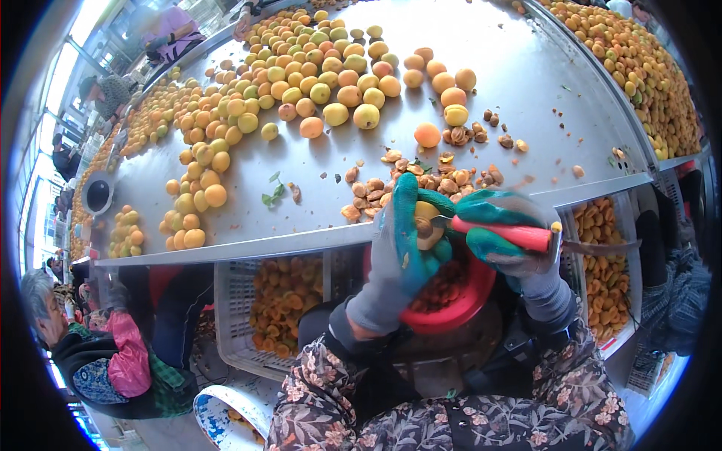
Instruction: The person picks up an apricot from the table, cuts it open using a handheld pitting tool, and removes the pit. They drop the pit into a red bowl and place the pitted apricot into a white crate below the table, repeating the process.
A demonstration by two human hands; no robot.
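Note:
My left hand (398, 252), in a grey glove with green coating, is closed around an apricot (429, 231) above the table's near edge. My right hand (519, 214), gloved the same way, grips a red-handled tool (508, 235). The tool's working end meets the apricot, and its exact shape is hard to make out. Below my hands stands a red bucket (481, 301) with brown apricot pits (438, 289) inside. Just beyond my hands, a heap of pits (451, 180) lies on the metal table. A few whole apricots (427, 135) sit behind that heap.
Many whole apricots (308, 83) spread over the metal table (519, 90). Crates of halved apricots stand under its edge, left (222, 308) and right (635, 263). A white bucket (214, 398) is at lower left. A co-worker (113, 353) sits at my left; more apricots (639, 68) are heaped far right.

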